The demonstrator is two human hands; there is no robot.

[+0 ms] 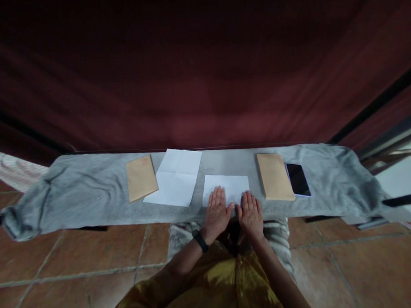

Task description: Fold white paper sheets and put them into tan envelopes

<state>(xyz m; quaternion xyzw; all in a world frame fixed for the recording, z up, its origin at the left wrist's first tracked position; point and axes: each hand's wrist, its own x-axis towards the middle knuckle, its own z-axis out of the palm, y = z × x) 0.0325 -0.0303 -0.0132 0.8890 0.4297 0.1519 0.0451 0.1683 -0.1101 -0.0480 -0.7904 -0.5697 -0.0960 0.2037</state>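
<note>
A white sheet of paper (228, 181), smaller than the one beside it and perhaps folded, lies at the front middle of the cloth-covered surface. Flat on its near left part rests my left hand (218, 211), fingers stretched out, a dark band on the wrist. My right hand (250, 212) is also laid out flat, its fingertips at the paper's near right corner. Both thumbs point inward and nearly meet. A larger white sheet (179, 174) with crease lines lies to the left, and a brown envelope (141, 177) overlaps its left edge slightly.
Right of my hands is a stack of brown envelopes (274, 175), with a dark-screened phone (298, 180) against it. A grey cloth (89, 189) covers the narrow table and bunches at both ends. A dark red curtain (202, 98) hangs behind; tiled floor (103, 253) lies below.
</note>
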